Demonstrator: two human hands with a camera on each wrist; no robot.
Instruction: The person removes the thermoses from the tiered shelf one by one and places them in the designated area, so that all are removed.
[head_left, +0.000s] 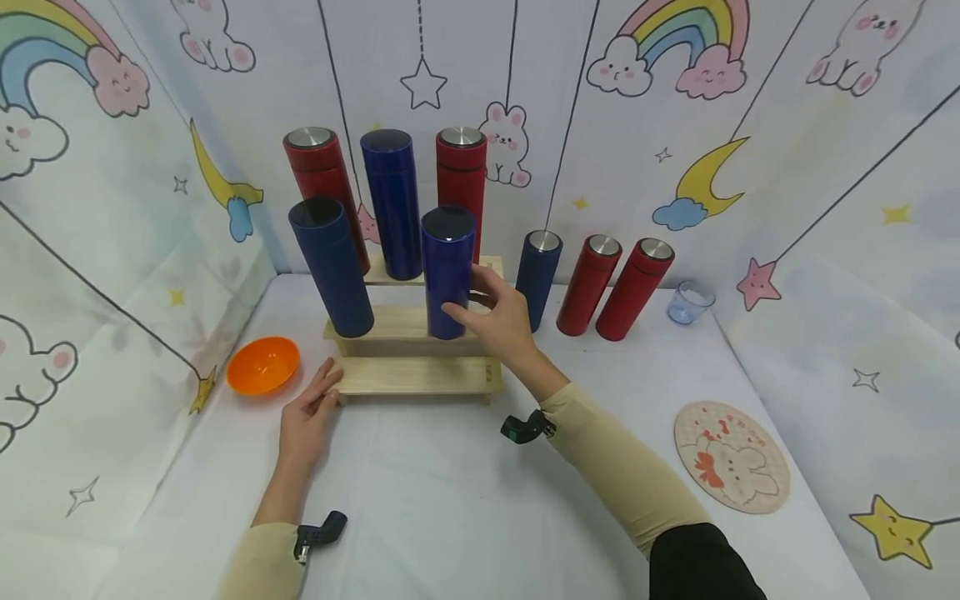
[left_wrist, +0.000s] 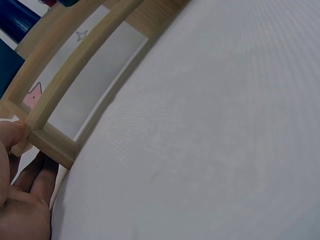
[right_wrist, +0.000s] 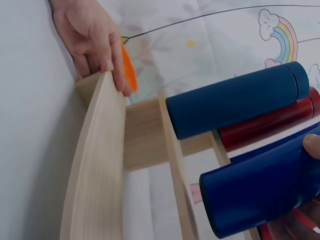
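Note:
My right hand (head_left: 501, 323) grips a glossy blue thermos (head_left: 447, 258) by its lower part, at the right side of the middle step of a three-step wooden rack (head_left: 416, 375). In the right wrist view, the base of this blue thermos (right_wrist: 255, 187) shows close to the rack's edge. At the rack's front left corner, my left hand (head_left: 306, 417) holds the end of the lowest step, thumb and fingers around the wood (left_wrist: 52, 147). A matte dark blue thermos (head_left: 332, 271) stands on the left of the middle step. Behind, the top step bears a red thermos (head_left: 322, 179), a blue one (head_left: 393, 208) and another red one (head_left: 461, 179).
Left of the rack sits an orange bowl (head_left: 262, 367). To the right stand a dark blue thermos (head_left: 538, 279) and two red thermoses (head_left: 588, 287), with a small clear blue cup (head_left: 690, 304) beyond. A round rabbit mat (head_left: 731, 458) lies near the table's right edge. Printed cloth walls enclose the table.

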